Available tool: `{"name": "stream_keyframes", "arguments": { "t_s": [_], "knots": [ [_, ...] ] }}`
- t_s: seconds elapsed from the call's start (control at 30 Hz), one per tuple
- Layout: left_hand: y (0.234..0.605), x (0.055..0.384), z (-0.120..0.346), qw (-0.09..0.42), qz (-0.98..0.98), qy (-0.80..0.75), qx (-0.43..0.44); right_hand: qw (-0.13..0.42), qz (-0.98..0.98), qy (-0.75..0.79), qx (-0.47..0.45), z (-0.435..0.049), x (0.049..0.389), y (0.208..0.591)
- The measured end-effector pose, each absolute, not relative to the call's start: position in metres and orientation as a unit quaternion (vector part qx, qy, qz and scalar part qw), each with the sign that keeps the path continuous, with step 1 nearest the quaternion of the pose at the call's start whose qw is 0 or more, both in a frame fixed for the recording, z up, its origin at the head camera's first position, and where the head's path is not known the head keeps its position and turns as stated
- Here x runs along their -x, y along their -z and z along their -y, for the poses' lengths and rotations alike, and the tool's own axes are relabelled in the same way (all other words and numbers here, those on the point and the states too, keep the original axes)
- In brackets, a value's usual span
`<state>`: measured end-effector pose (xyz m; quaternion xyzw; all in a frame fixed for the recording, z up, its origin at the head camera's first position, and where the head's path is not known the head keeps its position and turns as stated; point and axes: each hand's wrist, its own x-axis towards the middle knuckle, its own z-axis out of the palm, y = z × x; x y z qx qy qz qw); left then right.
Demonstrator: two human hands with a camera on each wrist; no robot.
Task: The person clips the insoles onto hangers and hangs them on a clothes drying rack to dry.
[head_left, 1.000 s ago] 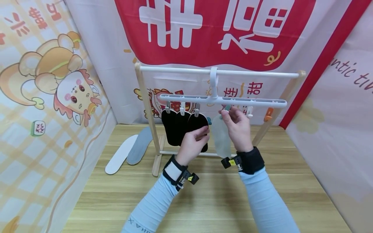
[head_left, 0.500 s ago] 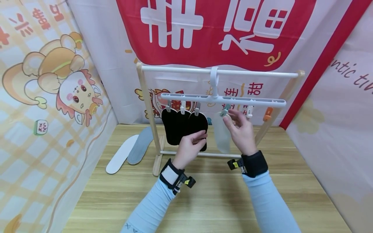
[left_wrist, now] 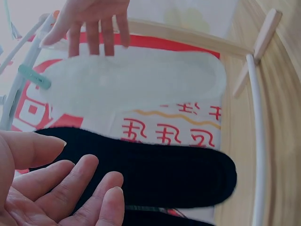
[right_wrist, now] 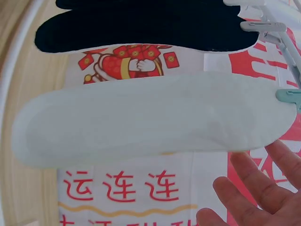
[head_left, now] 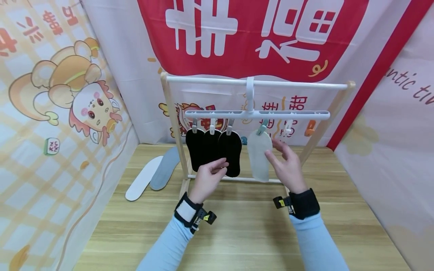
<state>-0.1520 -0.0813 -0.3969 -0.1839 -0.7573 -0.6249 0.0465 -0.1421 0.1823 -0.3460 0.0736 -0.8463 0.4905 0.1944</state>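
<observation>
A wooden table [head_left: 240, 237] carries a white-and-wood rack [head_left: 210, 81], and a white hanger [head_left: 291, 115] hooks over its top rail. Three black insoles [head_left: 230, 152] and one pale insole [head_left: 258, 156] hang from the hanger. A grey insole [head_left: 165, 167] and a white insole [head_left: 144, 178] lie together on the table, near the rack's left leg. The left hand [head_left: 208, 180], fingers loosely bent and holding nothing, is before the black insoles. The right hand [head_left: 288, 165], fingers spread and gripping nothing, is at the pale insole's right edge; contact is unclear. A green clip [head_left: 262, 128] holds that insole's top; an orange clip [head_left: 310, 128] hangs farther right.
</observation>
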Motion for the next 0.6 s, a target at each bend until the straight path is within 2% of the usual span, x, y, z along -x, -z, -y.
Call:
{"name": "stream_keyframes", "arguments": {
  "t_s": [0.6],
  "knots": [
    [0.435, 0.129, 0.147, 0.061, 0.778, 0.62, 0.081, 0.174, 0.861, -0.478, -0.019, -0.231, 0.097, 0.404]
  ]
}}
